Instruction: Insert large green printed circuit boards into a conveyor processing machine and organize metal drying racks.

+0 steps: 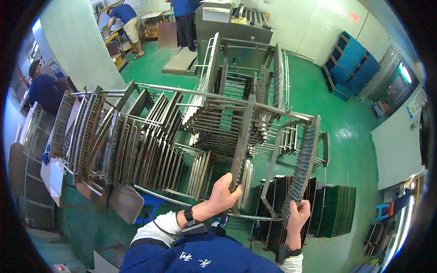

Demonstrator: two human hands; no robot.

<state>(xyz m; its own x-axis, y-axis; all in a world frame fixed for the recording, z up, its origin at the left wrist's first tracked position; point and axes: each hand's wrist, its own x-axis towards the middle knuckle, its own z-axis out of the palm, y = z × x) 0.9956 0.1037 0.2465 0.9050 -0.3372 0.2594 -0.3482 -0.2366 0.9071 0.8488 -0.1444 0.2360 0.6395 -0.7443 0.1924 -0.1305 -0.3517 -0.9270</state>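
Note:
A metal rack (pixel 314 132) with toothed rails and a tubular frame stands right in front of me. My left hand (pixel 223 194) wraps round the lower end of its left upright bar (pixel 243 141). On the right side, my right hand (pixel 297 215) grips the lower end of the toothed rail (pixel 302 159), thumb up. Just beyond the hands, many thin metal bars (pixel 214 123) lie stacked across the racks. Below and beside my right hand, dark green flat panels (pixel 337 209) stand on edge in a row. Parts of my fingers behind the bars are hidden.
More slotted racks (pixel 132 141) crowd the left. A grey-topped stool (pixel 126 204) and a blue stool (pixel 152 207) stand below them. Blue crates (pixel 348 66) lean at the far right wall. Co-workers (pixel 125 20) are at the back and left. The floor (pixel 346 127) is green.

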